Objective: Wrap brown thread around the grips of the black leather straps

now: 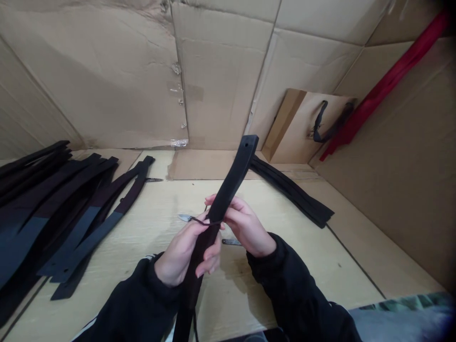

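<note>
A long, slightly curved black strip [233,183] with a small hole near its top end runs upward through the middle of the view. My left hand [190,244] is closed around it, thumb on the near side and fingers curling round the edge. A thin dark cord [201,222] crosses the strip just above that thumb. My right hand [245,223] is at the strip's right edge, fingers pinched where the cord reaches it; the fingertips are partly hidden. A small silvery pointed piece [184,217] shows left of the cord. Beneath my right hand lies a narrow dark metal piece [231,242].
Many similar dark strips [81,213], some with grey-blue ends, are piled at the left. A black bundle of strips [292,192] lies right of centre. Cardboard walls [221,76] enclose the table, with a brown paper bag [294,128] and a red strip [384,80] at the right.
</note>
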Motion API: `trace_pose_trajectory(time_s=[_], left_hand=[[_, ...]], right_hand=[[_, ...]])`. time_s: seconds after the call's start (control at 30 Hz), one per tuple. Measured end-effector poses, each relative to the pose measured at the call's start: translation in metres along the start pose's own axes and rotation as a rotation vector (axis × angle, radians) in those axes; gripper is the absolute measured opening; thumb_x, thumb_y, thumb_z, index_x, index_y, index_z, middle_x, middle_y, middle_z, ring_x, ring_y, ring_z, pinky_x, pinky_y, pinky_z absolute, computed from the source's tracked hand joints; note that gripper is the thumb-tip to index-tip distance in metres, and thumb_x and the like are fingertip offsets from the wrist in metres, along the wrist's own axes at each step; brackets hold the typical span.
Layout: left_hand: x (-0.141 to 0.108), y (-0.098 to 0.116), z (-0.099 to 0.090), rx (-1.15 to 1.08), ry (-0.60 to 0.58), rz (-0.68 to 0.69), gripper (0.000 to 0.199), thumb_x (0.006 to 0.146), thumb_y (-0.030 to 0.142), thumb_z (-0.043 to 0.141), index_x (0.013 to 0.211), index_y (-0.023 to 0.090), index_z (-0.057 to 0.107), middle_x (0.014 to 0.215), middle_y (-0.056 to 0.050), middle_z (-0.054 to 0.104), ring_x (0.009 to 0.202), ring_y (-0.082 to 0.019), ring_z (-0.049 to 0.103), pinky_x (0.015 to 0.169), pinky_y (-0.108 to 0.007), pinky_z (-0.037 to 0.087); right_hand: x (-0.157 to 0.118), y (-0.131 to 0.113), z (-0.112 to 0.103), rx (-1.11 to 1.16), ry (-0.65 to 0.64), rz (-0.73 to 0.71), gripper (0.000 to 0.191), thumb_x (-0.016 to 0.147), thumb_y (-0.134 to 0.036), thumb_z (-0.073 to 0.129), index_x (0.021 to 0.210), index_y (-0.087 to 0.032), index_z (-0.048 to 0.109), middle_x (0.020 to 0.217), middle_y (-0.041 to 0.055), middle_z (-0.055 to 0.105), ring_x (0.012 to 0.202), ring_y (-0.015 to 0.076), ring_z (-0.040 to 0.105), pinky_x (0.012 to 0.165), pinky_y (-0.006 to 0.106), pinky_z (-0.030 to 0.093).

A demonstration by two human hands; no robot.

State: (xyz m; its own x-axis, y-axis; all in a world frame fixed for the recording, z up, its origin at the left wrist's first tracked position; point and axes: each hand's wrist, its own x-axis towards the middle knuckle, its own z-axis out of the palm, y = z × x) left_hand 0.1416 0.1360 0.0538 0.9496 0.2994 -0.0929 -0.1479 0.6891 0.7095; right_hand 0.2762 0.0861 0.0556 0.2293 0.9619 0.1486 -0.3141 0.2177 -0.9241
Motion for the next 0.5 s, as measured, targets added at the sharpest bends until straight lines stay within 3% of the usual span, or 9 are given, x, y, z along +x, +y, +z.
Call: trace_pose_trajectory(time_s=[0.07,0.2,0.3,0.4,0.5], left_hand=[[-0.001,-0.003,0.001,-0.036,-0.052,-0.078,0.023,0.083,0.04,0.045,0.083,0.02,0.057,0.043,0.007,0.044,0.025,-0.003,0.032,0.038,-0.017,0.039],[-0.001,-0.012,-0.001,-0.078,-0.169,-0.216,0.027,0.085,0.041,0.042,0.083,0.019,0.056,0.042,0.007,0.044,0.024,-0.003,0.031,0.036,-0.017,0.039],[-0.002,-0.017,-0.003,-0.117,-0.233,-0.27,0.026,0.086,0.039,0.04,0.085,0.017,0.055,0.043,0.007,0.046,0.023,-0.004,0.031,0.034,-0.018,0.038],[-0.004,-0.02,-0.004,-0.135,-0.185,-0.323,0.027,0.086,0.038,0.042,0.086,0.016,0.056,0.043,0.005,0.048,0.025,-0.004,0.033,0.033,-0.017,0.037],[-0.006,-0.022,-0.002,-0.106,-0.089,-0.314,0.026,0.086,0.034,0.045,0.083,0.013,0.06,0.043,0.003,0.049,0.03,-0.004,0.036,0.035,-0.016,0.037]], right_hand=[[0.0,-0.001,-0.004,-0.008,-0.057,0.036,0.019,0.08,-0.025,0.061,0.096,-0.024,0.071,0.102,0.0011,0.068,0.088,0.0145,0.061,0.076,0.028,0.05],[0.001,-0.002,-0.014,0.001,-0.337,0.116,0.025,0.085,-0.028,0.057,0.107,-0.023,0.068,0.121,0.0041,0.063,0.104,0.0159,0.059,0.095,0.033,0.043],[0.003,-0.002,-0.018,0.065,-0.535,0.204,0.029,0.084,-0.035,0.06,0.107,-0.02,0.068,0.12,0.0071,0.064,0.112,0.0177,0.057,0.1,0.033,0.039],[0.005,-0.003,-0.015,0.094,-0.644,0.328,0.038,0.079,-0.047,0.062,0.096,-0.014,0.07,0.106,0.0106,0.068,0.106,0.0216,0.059,0.092,0.035,0.046],[0.007,-0.01,-0.011,0.027,-0.659,0.326,0.041,0.075,-0.051,0.065,0.089,-0.013,0.07,0.101,0.0109,0.067,0.102,0.0211,0.06,0.087,0.034,0.048]])
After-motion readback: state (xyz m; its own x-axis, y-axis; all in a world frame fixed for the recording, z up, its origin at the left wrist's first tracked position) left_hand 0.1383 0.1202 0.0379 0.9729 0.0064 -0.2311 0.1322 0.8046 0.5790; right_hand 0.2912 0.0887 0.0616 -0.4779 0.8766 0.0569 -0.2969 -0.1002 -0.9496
